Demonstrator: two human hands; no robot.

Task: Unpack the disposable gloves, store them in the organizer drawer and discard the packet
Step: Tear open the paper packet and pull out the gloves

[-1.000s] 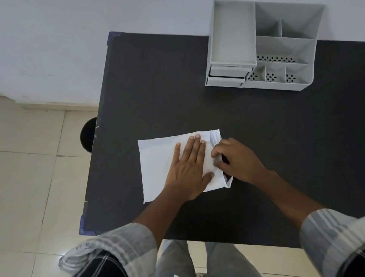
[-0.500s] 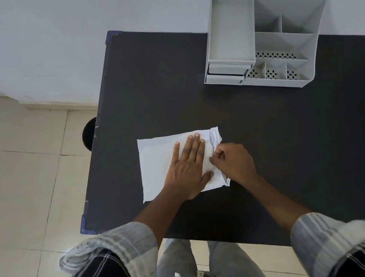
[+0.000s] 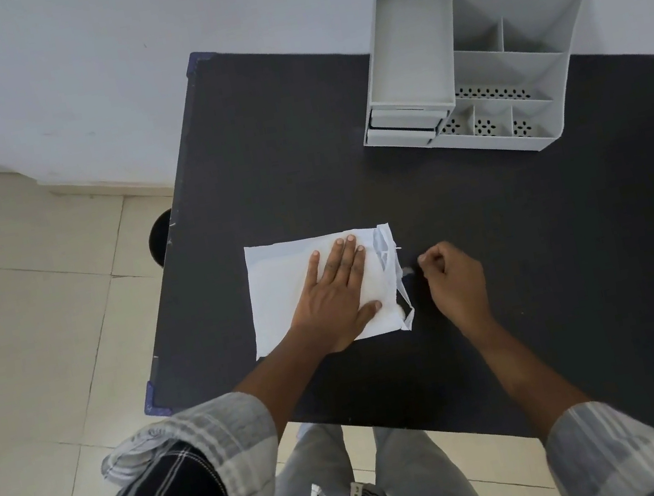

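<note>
Packet point(image 3: 289, 293) is laid flat near the left front of the black table point(image 3: 490, 241) and pinned by the left hand point(image 3: 336, 298), palm down, fingers straight and slightly fanned over its right half. Right hand point(image 3: 455, 279) is curled just right of the torn end, thumb and forefinger pinched together on something too blurred to identify; gloves cannot be made out. Organizer point(image 3: 468, 67) is seen at the far edge, drawers point(image 3: 404, 125) barely visible.
</note>
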